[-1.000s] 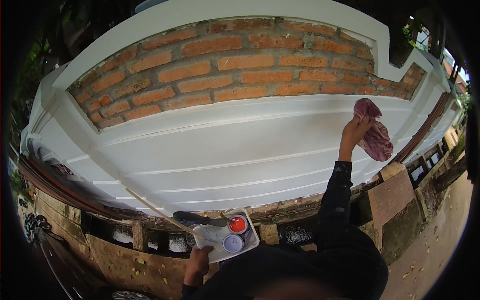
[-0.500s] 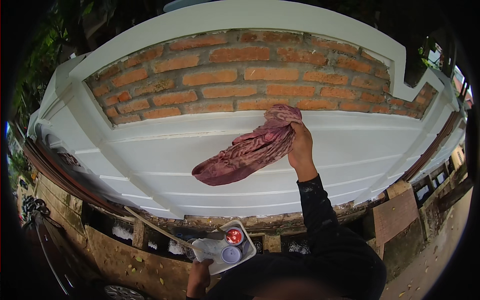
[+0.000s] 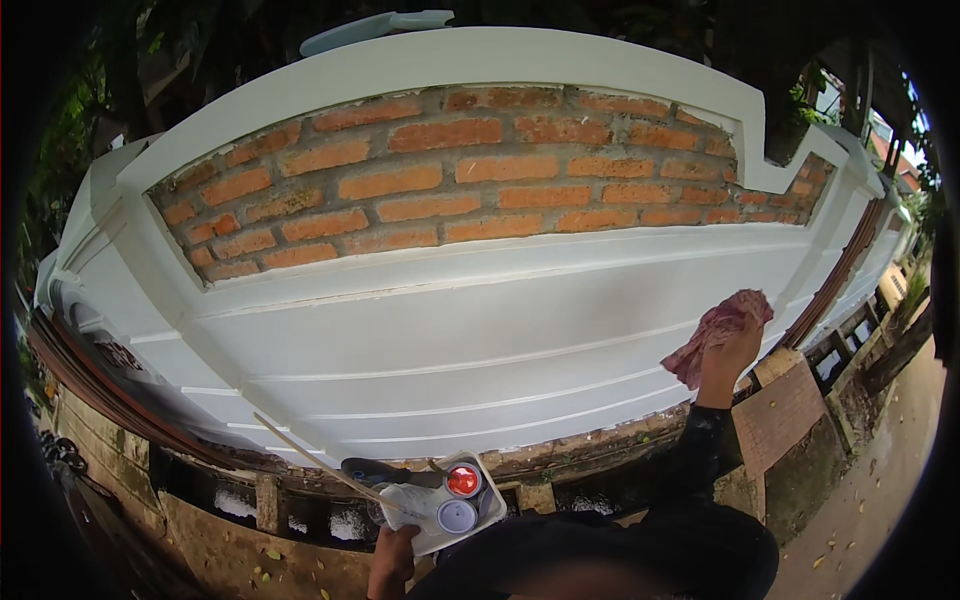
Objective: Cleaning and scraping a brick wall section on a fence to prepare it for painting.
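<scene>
My right hand (image 3: 732,355) is closed round a bunched pink-purple cloth (image 3: 703,343), held out to the right in front of the white lower part of the wall (image 3: 480,335). Whether the cloth touches the wall I cannot tell. Low in the view, my left hand (image 3: 393,552) grips the near left edge of a white plastic tray (image 3: 437,543). In the tray stand a can of red paint (image 3: 463,480) and a can with a pale lilac top (image 3: 457,516). Crumpled clear plastic (image 3: 408,503) lies beside them, and a thin pale stick (image 3: 315,457) slants out to the left.
Above the white part runs a bare brick panel (image 3: 490,170) inside a white frame. A light-blue object (image 3: 375,30) rests on the wall's top. Below lies a drain with dark water (image 3: 350,523), crossed by a slab (image 3: 780,410) at right. A parked vehicle (image 3: 110,540) stands lower left.
My right hand has moved right and down with the cloth, which hung long before and is now bunched up. The view has shifted slightly; my left hand stays at the tray.
</scene>
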`<state>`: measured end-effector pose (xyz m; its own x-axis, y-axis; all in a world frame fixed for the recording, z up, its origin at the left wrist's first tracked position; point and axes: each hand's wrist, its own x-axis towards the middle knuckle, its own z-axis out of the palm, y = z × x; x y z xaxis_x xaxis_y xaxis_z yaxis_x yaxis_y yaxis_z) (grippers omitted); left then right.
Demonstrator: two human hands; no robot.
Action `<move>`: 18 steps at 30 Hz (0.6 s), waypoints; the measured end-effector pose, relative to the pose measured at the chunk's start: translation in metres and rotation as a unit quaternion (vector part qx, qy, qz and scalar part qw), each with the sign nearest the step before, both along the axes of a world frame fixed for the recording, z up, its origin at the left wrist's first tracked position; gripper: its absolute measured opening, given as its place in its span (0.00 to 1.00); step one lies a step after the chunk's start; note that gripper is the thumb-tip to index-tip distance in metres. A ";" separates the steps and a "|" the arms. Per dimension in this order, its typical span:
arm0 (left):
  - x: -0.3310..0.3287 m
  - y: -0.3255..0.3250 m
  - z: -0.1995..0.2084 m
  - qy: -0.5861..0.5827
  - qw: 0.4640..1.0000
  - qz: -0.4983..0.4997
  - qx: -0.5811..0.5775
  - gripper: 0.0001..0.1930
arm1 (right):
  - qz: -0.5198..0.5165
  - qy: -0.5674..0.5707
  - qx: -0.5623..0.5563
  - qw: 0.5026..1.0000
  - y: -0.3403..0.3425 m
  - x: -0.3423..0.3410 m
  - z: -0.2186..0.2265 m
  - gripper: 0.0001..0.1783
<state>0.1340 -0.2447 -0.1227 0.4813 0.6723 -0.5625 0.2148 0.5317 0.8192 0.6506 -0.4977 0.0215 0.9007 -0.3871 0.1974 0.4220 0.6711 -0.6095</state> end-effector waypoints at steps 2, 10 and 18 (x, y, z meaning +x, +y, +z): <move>0.004 -0.003 0.005 -0.015 1.000 -0.004 0.001 0.15 | -0.134 -0.179 -0.130 0.966 -0.002 0.023 0.094 0.16; 0.015 -0.019 0.026 0.029 0.999 -0.024 0.032 0.15 | 0.057 -0.325 -0.229 0.916 0.147 0.099 0.384 0.08; 0.021 -0.014 -0.001 -0.023 1.000 0.006 0.001 0.14 | -0.187 -0.532 -0.564 0.603 0.210 0.087 0.302 0.21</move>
<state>0.1549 -0.2590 -0.1238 0.4978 0.6799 -0.5384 0.1705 0.5320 0.8294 0.7375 -0.2877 0.3238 -0.0778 0.3976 0.9142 0.9701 -0.1812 0.1614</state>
